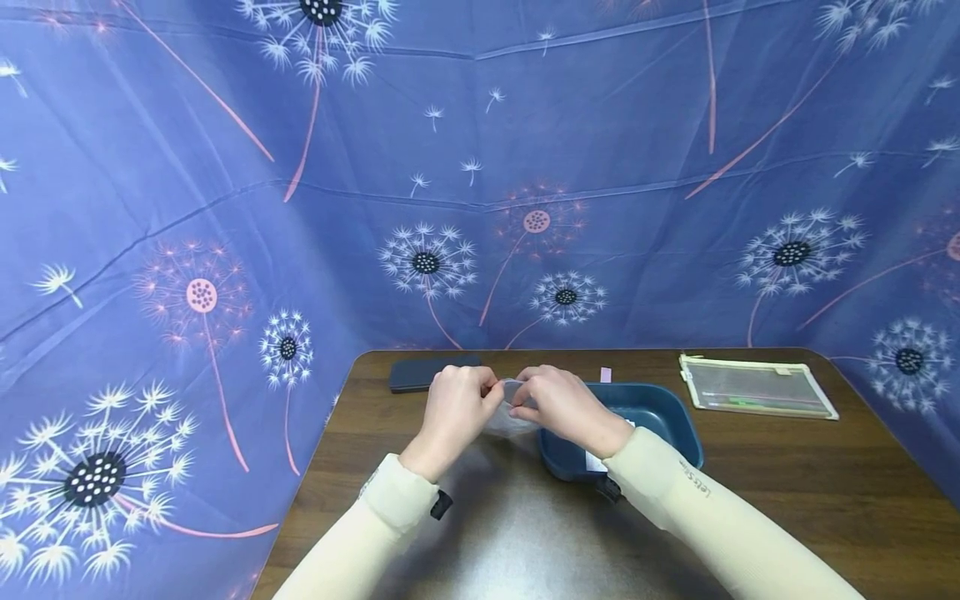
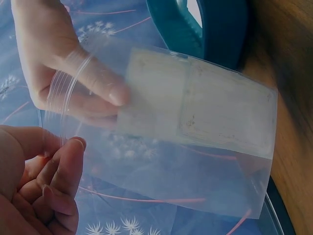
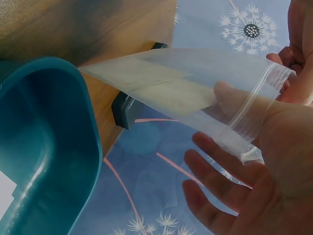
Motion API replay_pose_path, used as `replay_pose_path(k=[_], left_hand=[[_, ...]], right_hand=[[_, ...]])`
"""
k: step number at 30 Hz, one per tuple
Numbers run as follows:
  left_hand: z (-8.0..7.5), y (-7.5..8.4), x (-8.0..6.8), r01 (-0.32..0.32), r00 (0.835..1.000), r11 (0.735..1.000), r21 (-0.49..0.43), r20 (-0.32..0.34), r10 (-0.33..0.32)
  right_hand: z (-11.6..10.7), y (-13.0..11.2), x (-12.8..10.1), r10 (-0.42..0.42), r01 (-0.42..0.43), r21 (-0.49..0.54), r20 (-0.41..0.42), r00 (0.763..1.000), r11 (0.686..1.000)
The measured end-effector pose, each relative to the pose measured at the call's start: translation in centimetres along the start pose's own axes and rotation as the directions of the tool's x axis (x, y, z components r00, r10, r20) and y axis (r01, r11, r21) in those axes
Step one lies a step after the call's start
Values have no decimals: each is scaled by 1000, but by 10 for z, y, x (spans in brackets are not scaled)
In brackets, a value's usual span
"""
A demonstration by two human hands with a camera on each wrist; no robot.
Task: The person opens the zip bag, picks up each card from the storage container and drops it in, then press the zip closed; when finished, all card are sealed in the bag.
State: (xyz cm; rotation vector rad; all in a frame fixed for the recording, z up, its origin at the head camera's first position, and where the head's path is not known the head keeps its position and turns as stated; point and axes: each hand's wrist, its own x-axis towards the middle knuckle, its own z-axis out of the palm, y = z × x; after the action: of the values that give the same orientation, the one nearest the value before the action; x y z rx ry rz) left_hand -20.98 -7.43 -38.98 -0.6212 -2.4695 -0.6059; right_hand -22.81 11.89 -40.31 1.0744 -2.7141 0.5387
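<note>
Both hands hold a clear plastic zip bag [image 2: 195, 147] containing a pale flat card, lifted above the dark wooden tabletop [image 1: 787, 483]. Left hand [image 1: 453, 408] and right hand [image 1: 558, 404] fingers pinch opposite lips of the zip strip, apparently to work the mouth. Just beyond the right fingers sits a teal plastic tub [image 1: 660, 417].

Clear bag [image 2: 195, 147], teal tray [image 1: 660, 412], blue dandelion-patterned cloth [image 1: 480, 167], brown table [image 1: 787, 483].
</note>
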Motion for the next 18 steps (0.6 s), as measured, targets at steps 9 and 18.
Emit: replay_pose_path(k=[9,18], left_hand=[[0,1,0,7,1000,1000,1,5,-7],[-1,-1,0,-3,1000,1000,2,-3,3]], right_hand=[[1,-1,-3,-14,13,30,27,1000,999],[-9,-2,-10,-29,30,32,-20,999,999]])
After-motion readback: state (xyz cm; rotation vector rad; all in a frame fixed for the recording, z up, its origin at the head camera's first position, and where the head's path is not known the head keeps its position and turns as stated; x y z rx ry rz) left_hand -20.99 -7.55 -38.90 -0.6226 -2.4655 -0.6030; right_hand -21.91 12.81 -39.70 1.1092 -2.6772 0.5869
